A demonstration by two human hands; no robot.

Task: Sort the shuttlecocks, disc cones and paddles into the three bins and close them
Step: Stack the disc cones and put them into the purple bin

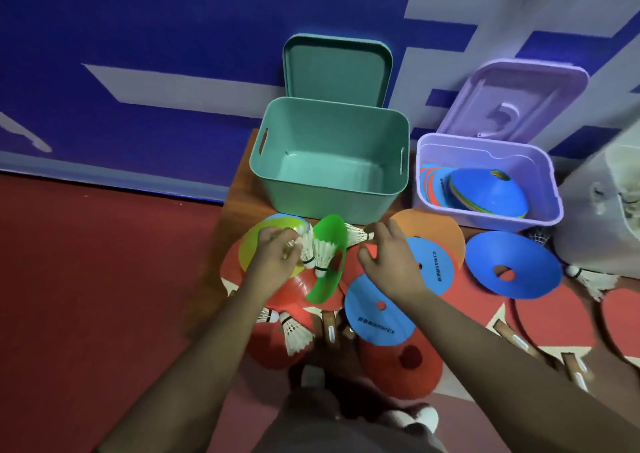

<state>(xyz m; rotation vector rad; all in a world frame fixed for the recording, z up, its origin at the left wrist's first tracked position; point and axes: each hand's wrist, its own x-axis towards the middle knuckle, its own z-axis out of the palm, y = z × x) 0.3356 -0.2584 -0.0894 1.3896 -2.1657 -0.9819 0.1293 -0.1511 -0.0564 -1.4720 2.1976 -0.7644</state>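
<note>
My left hand (275, 257) grips two white shuttlecocks (317, 253) above a pile of disc cones. Beside them a green cone (330, 244) stands tilted on edge. My right hand (389, 260) pinches the tip of another shuttlecock (356, 235) near an orange cone (431, 231). Blue cones (375, 314) and red cones lie under my hands. Two more shuttlecocks (292, 329) lie at the lower left of the pile. The green bin (330, 156) stands open with nothing inside. The purple bin (485, 182) holds stacked cones. Paddles (554, 314) lie at the right.
The green lid (337, 70) and the purple lid (512, 99) lean on the blue wall behind their bins. A whitish bin (602, 206) stands at the far right, with a shuttlecock (588, 277) below it. A large blue cone (512, 265) lies before the purple bin.
</note>
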